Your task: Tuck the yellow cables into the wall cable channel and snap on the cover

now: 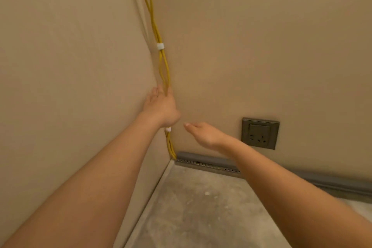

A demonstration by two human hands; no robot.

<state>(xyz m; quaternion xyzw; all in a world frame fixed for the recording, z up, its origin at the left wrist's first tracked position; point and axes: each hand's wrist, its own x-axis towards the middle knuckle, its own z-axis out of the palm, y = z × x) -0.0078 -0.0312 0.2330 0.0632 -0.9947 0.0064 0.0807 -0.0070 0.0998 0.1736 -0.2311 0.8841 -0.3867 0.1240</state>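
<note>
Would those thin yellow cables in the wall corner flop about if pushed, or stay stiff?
Probably floppy: the thin yellow cables bow apart in loose curves below the small white tie. Likely light too, being so slender. A push from the left hand touching them would probably bend them sideways rather than shift them like a rod.

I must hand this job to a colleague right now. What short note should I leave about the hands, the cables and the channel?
Left hand: on the yellow cables in the wall corner; grip cannot be told.
Right hand: open, holds nothing, clear of the wall.
Cables hang loose down the corner, bound by white ties, and reach the grey channel at the floor.
Done: nothing visible.
Left: tuck the cables, snap on the cover; no loose cover in view.
</note>
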